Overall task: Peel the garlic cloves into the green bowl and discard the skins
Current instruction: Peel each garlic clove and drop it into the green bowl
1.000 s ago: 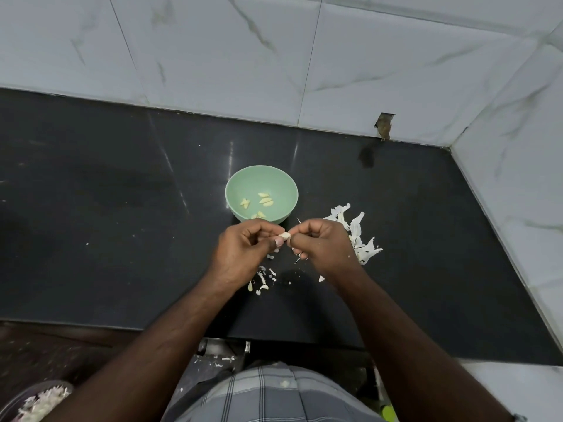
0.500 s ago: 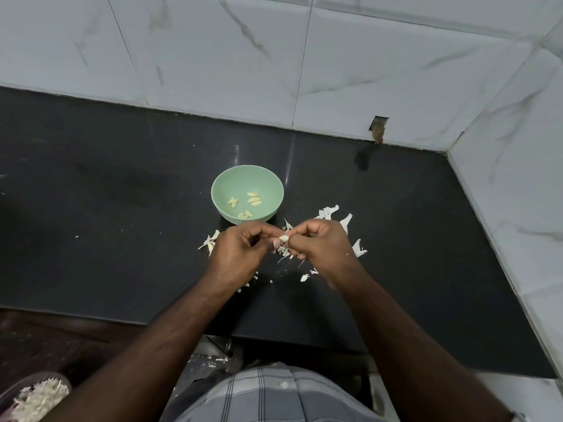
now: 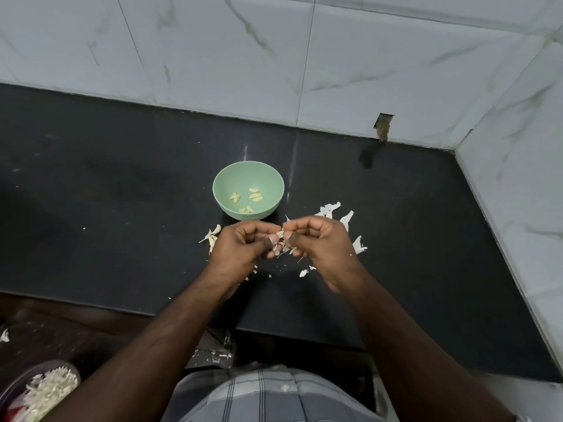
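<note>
A green bowl (image 3: 222, 184) stands on the black counter and holds several peeled garlic cloves (image 3: 255, 194). Just in front of it my left hand (image 3: 243, 248) and my right hand (image 3: 323, 245) meet, both pinching one small garlic clove (image 3: 280, 233) between thumbs and fingertips. The clove is mostly hidden by my fingers. White garlic skins (image 3: 330, 210) lie scattered to the right of the bowl, and more skins (image 3: 212, 234) lie left of my left hand. Small skin bits (image 3: 303, 272) sit under my hands.
The black counter (image 3: 122, 193) ends at white tiled walls behind and to the right. A hole in the tile (image 3: 383, 129) sits at the back. At the bottom left a container of garlic skins (image 3: 42, 391) stands below the counter edge.
The view has shifted a little, so the bowl appears further left. Both hands keep pinching the clove in front of the bowl; skins left of my left hand came into view.
</note>
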